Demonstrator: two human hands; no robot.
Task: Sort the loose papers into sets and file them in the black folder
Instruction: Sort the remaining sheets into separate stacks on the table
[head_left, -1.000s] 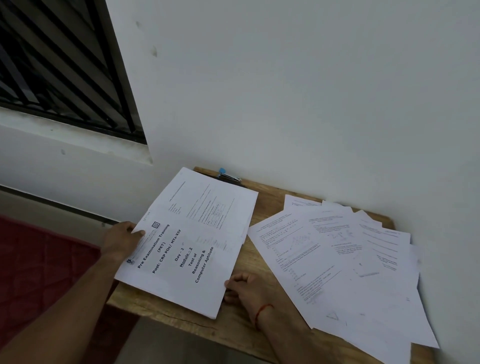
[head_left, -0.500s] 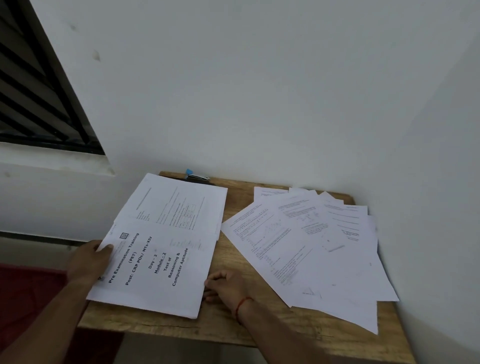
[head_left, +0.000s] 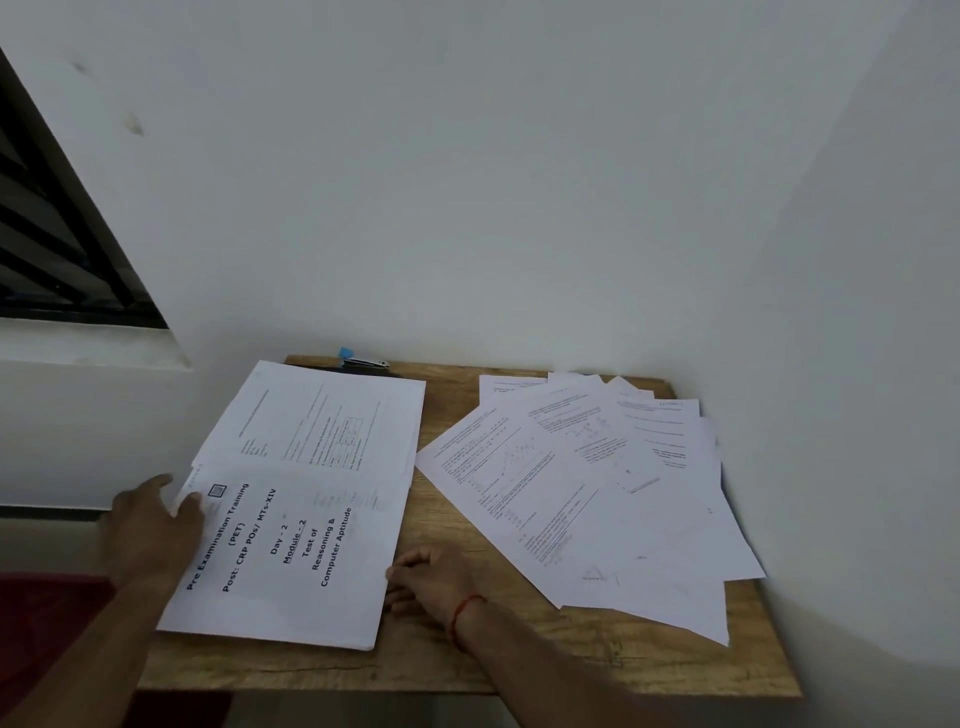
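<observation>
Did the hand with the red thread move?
No. The right hand stays on the table, beside the near right corner of the title page; only the camera shifted.

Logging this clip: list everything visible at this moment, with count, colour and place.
Table: one, light wood, in the white wall corner.
Title-page stack: one, white, black print, front left of table.
Printed sheet: at least one, white, behind that stack.
Loose papers: several, white, fanned over the table's right half.
Blue-and-metal item: one, back edge, maybe a stapler.
Window: one, dark bars, upper left.
Red fabric: one, lower left, beside the table.
Left hand: one, thumb on the stack's left edge.
Right hand: one, fingertips at the stack's right edge; red thread on wrist.
</observation>
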